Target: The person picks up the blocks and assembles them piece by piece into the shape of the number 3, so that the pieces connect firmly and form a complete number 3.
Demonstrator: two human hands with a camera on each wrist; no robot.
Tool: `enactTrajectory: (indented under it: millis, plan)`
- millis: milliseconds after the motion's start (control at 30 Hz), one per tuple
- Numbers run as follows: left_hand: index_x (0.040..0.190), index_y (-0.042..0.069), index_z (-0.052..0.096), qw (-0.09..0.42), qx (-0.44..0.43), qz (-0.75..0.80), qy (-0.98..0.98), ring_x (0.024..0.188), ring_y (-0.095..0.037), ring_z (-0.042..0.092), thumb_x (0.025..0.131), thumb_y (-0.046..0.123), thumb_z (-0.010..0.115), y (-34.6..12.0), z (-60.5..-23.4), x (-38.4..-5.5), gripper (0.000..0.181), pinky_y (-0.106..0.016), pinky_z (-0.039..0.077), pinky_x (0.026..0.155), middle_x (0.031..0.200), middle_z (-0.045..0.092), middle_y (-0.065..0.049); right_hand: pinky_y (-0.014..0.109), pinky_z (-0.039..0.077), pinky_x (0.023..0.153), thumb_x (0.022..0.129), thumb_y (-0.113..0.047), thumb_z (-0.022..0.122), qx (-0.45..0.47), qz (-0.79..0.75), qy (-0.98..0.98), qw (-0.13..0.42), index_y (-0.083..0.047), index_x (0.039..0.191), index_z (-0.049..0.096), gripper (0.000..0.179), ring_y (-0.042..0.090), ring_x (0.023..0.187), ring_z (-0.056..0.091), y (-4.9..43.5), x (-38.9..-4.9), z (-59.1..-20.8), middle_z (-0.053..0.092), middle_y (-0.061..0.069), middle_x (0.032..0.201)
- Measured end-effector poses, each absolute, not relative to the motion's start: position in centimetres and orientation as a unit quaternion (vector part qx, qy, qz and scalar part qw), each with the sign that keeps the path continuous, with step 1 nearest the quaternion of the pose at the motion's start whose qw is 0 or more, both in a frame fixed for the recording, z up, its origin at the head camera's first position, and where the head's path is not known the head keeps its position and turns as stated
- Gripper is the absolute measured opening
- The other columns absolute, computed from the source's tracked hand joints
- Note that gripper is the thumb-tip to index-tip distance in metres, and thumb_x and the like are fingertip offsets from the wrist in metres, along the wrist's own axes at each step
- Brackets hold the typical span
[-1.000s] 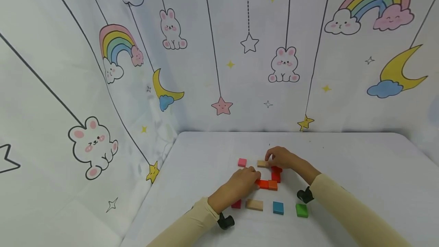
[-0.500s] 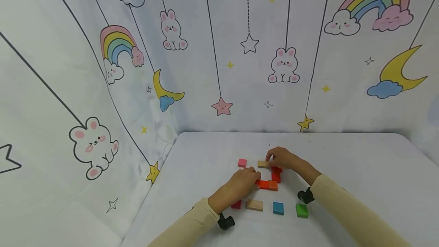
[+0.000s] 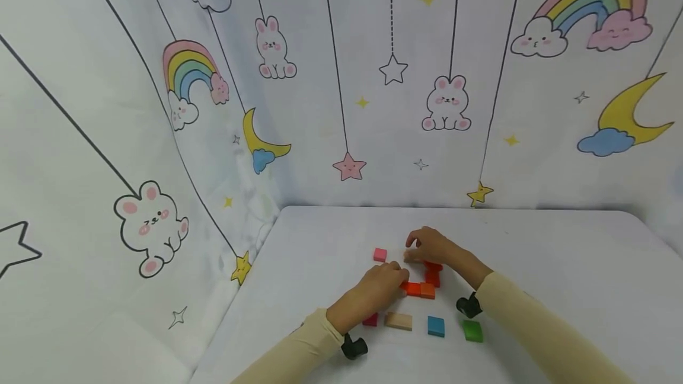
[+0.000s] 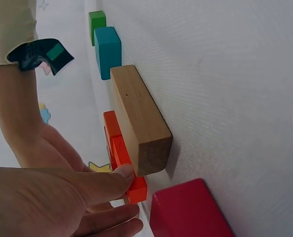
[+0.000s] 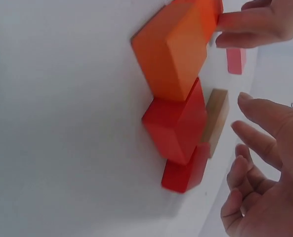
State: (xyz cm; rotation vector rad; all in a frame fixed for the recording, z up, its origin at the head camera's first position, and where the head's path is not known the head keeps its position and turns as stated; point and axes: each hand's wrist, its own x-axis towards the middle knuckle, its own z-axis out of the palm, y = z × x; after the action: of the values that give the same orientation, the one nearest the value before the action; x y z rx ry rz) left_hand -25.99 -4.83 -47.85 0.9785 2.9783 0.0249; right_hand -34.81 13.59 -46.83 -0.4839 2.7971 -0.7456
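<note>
My left hand (image 3: 381,286) pinches the end of an orange-red block (image 4: 138,190) between thumb and fingers. Against that block's other end lies an orange block (image 5: 168,49). Two red blocks, one nearer (image 5: 178,123) and one farther (image 5: 186,170), continue from it in a bent line. My right hand (image 3: 431,246) is over the far end of this line, its fingers loosely bent and spread. Beside its fingertips a thin wooden block (image 5: 217,116) lies behind the red blocks, apart from the fingers in the right wrist view. A pink block (image 3: 380,255) lies farther left.
Nearer me runs a loose row: a dark red block (image 3: 370,319) partly behind the left wrist, a wooden block (image 3: 398,321), a blue block (image 3: 436,326) and a green block (image 3: 472,331). The white table (image 3: 560,259) meets a patterned cloth backdrop (image 3: 299,135).
My right hand has shifted slightly left, lifting its fingers off the far wooden block. The left hand stays at the orange-red block. The head view has turned a little.
</note>
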Motion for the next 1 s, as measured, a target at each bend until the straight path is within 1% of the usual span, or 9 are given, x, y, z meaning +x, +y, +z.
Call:
enactTrajectory:
  millis: [100,233,400,500,600,700,767,900,1000]
  plan:
    - [0.120,0.021,0.074,-0.001,0.314,0.005,0.949,0.095,-0.010,0.065,0.097,0.030,0.079,-4.8,-47.9,-25.9,0.026,-0.022,0.058,0.086,0.118,0.071,0.001,0.036,0.058,0.077,0.093,-0.026,0.081,-0.178,-0.253,0.946,0.094,-0.009,0.115,0.075,0.028,0.023,0.091,0.058,12.9,-34.8,-47.1,0.064,0.013,0.106]
    - [0.120,0.023,0.074,-0.009,0.316,0.001,0.949,0.099,-0.010,0.066,0.096,0.032,0.080,-4.8,-48.0,-26.0,0.027,-0.022,0.058,0.088,0.121,0.070,0.003,0.042,0.056,0.081,0.094,-0.027,0.080,-0.199,-0.245,0.945,0.086,-0.012,0.115,0.076,0.026,0.022,0.094,0.058,11.7,-34.9,-47.3,0.064,0.013,0.109]
    - [0.122,0.024,0.076,-0.023,0.319,-0.008,0.947,0.106,-0.009,0.067,0.095,0.034,0.080,-5.0,-48.2,-26.1,0.029,-0.023,0.058,0.092,0.122,0.070,0.003,0.052,0.055,0.087,0.093,-0.024,0.081,-0.226,-0.221,0.946,0.075,-0.014,0.112,0.077,0.022,0.023,0.097,0.059,10.1,-35.0,-47.1,0.064,0.012,0.109]
    - [0.123,0.023,0.075,-0.029,0.321,-0.013,0.947,0.106,-0.009,0.067,0.096,0.033,0.080,-5.1,-48.2,-26.0,0.029,-0.022,0.058,0.091,0.121,0.070,0.002,0.059,0.055,0.092,0.093,-0.023,0.082,-0.234,-0.209,0.947,0.073,-0.014,0.112,0.077,0.022,0.025,0.101,0.060,9.3,-34.9,-46.9,0.065,0.012,0.112]
    - [0.123,0.022,0.075,-0.033,0.325,-0.018,0.945,0.105,-0.010,0.067,0.096,0.032,0.080,-5.1,-48.0,-25.9,0.029,-0.021,0.058,0.090,0.119,0.071,0.001,0.061,0.055,0.093,0.093,-0.023,0.082,-0.236,-0.200,0.948,0.069,-0.014,0.113,0.077,0.023,0.026,0.104,0.062,8.8,-34.8,-46.8,0.064,0.013,0.113]
    - [0.124,0.021,0.075,-0.033,0.326,-0.023,0.945,0.108,-0.010,0.067,0.096,0.032,0.080,-5.1,-47.9,-25.8,0.030,-0.022,0.058,0.091,0.120,0.071,0.001,0.058,0.057,0.091,0.092,-0.025,0.083,-0.239,-0.193,0.950,0.061,-0.013,0.112,0.077,0.024,0.025,0.101,0.061,8.4,-34.7,-46.9,0.064,0.012,0.111]
    - [0.125,0.021,0.075,-0.030,0.324,-0.024,0.945,0.110,-0.011,0.067,0.096,0.032,0.080,-5.0,-47.9,-25.8,0.031,-0.023,0.058,0.093,0.121,0.071,0.001,0.054,0.058,0.088,0.091,-0.026,0.084,-0.240,-0.190,0.950,0.057,-0.013,0.110,0.076,0.024,0.024,0.098,0.060,8.3,-34.7,-46.9,0.063,0.011,0.109]
    - [0.128,0.022,0.075,-0.026,0.318,-0.027,0.947,0.115,-0.010,0.065,0.096,0.033,0.080,-4.9,-48.0,-25.9,0.034,-0.025,0.058,0.095,0.124,0.071,0.002,0.045,0.059,0.081,0.091,-0.026,0.085,-0.237,-0.178,0.954,0.055,-0.014,0.106,0.076,0.022,0.022,0.090,0.057,8.0,-34.8,-47.1,0.062,0.011,0.108]
    - [0.128,0.023,0.075,-0.026,0.314,-0.027,0.949,0.116,-0.010,0.065,0.096,0.034,0.080,-4.9,-48.0,-25.9,0.035,-0.026,0.059,0.094,0.124,0.071,0.003,0.042,0.058,0.078,0.090,-0.026,0.085,-0.235,-0.169,0.955,0.055,-0.015,0.104,0.076,0.019,0.021,0.087,0.056,7.9,-34.9,-47.2,0.062,0.011,0.108]
